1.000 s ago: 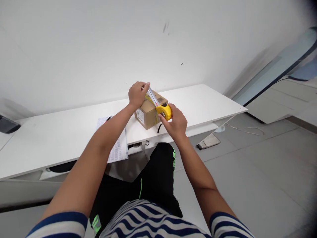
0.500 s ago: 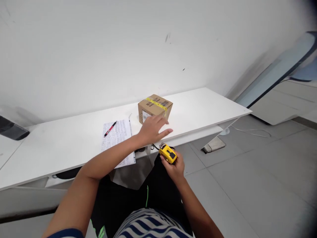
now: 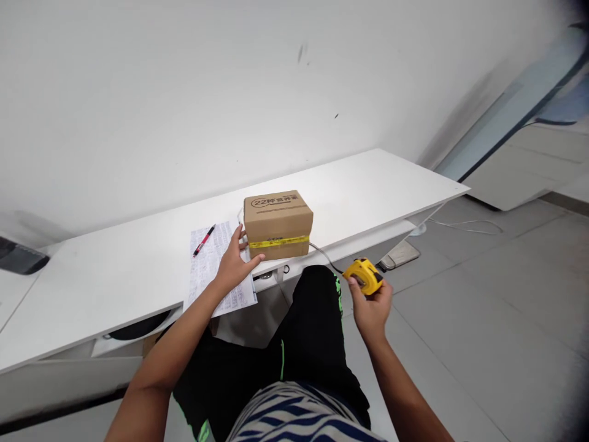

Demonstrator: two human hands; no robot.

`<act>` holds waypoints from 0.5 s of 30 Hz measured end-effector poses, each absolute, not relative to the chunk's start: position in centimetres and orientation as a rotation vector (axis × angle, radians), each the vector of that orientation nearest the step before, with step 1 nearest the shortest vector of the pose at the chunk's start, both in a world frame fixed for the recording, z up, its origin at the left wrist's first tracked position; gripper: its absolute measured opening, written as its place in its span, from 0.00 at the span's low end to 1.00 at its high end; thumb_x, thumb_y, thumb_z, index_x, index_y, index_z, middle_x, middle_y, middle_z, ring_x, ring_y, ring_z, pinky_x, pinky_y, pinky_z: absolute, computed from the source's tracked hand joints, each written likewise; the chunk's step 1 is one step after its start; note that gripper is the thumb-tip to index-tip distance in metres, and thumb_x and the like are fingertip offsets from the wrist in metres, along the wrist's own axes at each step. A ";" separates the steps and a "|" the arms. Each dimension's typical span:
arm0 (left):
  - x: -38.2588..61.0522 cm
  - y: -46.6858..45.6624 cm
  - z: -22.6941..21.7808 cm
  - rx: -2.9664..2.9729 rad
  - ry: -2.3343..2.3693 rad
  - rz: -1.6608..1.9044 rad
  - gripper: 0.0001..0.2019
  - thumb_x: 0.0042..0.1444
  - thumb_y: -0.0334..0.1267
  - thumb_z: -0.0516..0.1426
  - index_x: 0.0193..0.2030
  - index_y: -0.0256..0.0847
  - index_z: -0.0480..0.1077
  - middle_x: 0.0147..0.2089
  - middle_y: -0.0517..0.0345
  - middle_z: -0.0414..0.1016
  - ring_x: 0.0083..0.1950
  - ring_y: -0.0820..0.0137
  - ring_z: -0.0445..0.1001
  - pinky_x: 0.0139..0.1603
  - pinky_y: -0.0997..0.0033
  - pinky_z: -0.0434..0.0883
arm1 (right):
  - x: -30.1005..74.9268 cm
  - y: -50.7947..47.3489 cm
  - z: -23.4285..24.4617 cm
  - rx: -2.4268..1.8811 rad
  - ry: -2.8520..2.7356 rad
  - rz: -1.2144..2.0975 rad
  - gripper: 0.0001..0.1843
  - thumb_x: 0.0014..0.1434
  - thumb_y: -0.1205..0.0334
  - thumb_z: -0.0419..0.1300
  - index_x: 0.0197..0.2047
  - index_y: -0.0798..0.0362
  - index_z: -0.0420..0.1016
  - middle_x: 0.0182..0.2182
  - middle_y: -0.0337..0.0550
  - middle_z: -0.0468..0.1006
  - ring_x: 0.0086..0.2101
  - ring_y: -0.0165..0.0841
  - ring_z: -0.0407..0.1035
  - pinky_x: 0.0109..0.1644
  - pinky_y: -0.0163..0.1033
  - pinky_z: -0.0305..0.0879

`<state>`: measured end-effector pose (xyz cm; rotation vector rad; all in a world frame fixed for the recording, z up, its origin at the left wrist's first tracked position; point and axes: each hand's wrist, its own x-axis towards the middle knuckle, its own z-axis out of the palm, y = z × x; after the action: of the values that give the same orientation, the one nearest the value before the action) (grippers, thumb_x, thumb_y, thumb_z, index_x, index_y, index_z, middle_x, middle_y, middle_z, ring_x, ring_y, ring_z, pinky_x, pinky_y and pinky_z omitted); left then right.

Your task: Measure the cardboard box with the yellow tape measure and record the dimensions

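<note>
A brown cardboard box (image 3: 278, 224) sits near the front edge of the white table, with printed characters on its upper face and yellow tape across its front. My left hand (image 3: 234, 261) grips its left side, thumb at the lower front corner and fingers partly hidden along the side. Off the table edge, to the right, my right hand (image 3: 373, 307) holds a yellow tape measure (image 3: 363, 276). From the tape measure a thin dark line, perhaps a cord, curves toward the box; I cannot tell where it ends.
Left of the box lie handwritten sheets (image 3: 202, 270) with a red and black pen (image 3: 204, 240) on them. The white table (image 3: 377, 190) runs along the wall. A dark object (image 3: 23, 255) stands at the far left. Below are a pale flat object (image 3: 401, 255) and a cable (image 3: 469, 224).
The box has been turned so another printed face is up and the taped face is in front. My left hand has moved to its left side. My right hand carried the tape measure rightward.
</note>
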<state>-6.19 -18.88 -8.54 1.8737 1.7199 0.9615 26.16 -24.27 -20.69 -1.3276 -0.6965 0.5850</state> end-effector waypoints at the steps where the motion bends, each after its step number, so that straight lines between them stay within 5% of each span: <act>1: -6.3 -19.0 -8.7 1.850 1.693 0.908 0.50 0.59 0.52 0.64 0.81 0.51 0.43 0.78 0.41 0.61 0.71 0.47 0.73 0.65 0.45 0.76 | 26.4 -23.7 -20.0 -1.302 -0.669 0.578 0.37 0.47 0.45 0.77 0.54 0.50 0.67 0.45 0.42 0.77 0.44 0.38 0.76 0.54 0.49 0.75; 5: -5.4 -18.6 -7.9 1.955 1.634 0.832 0.46 0.60 0.53 0.64 0.79 0.49 0.47 0.76 0.40 0.63 0.75 0.44 0.66 0.69 0.42 0.71 | 27.2 -21.0 -15.9 -1.169 -0.668 0.533 0.37 0.47 0.44 0.76 0.53 0.50 0.66 0.43 0.40 0.76 0.42 0.36 0.75 0.53 0.49 0.76; 8: -4.1 -19.3 -5.9 2.084 1.690 1.155 0.40 0.60 0.55 0.63 0.74 0.43 0.56 0.76 0.37 0.61 0.79 0.46 0.59 0.75 0.41 0.63 | 27.9 -19.9 -11.7 -1.044 -0.877 0.505 0.37 0.48 0.46 0.76 0.55 0.49 0.67 0.45 0.41 0.76 0.42 0.36 0.76 0.51 0.48 0.77; 11: -2.4 -21.2 -2.6 2.130 1.606 1.408 0.23 0.67 0.54 0.56 0.62 0.43 0.69 0.61 0.43 0.76 0.65 0.54 0.74 0.67 0.46 0.70 | 27.6 -20.2 -7.4 -0.931 -1.302 0.415 0.34 0.53 0.51 0.75 0.59 0.45 0.69 0.51 0.44 0.77 0.48 0.39 0.77 0.52 0.47 0.77; 15: -0.1 -23.2 1.8 1.913 1.251 1.015 0.23 0.68 0.61 0.53 0.47 0.43 0.75 0.40 0.54 0.79 0.42 0.65 0.78 0.44 0.63 0.75 | 25.6 -21.7 -3.1 -0.648 -1.778 0.223 0.39 0.56 0.61 0.73 0.67 0.42 0.64 0.49 0.44 0.78 0.43 0.37 0.78 0.44 0.44 0.78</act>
<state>-0.11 -23.16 1.81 1.9129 1.2505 1.0150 25.55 -21.72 -3.08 -0.6480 -1.7783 0.2232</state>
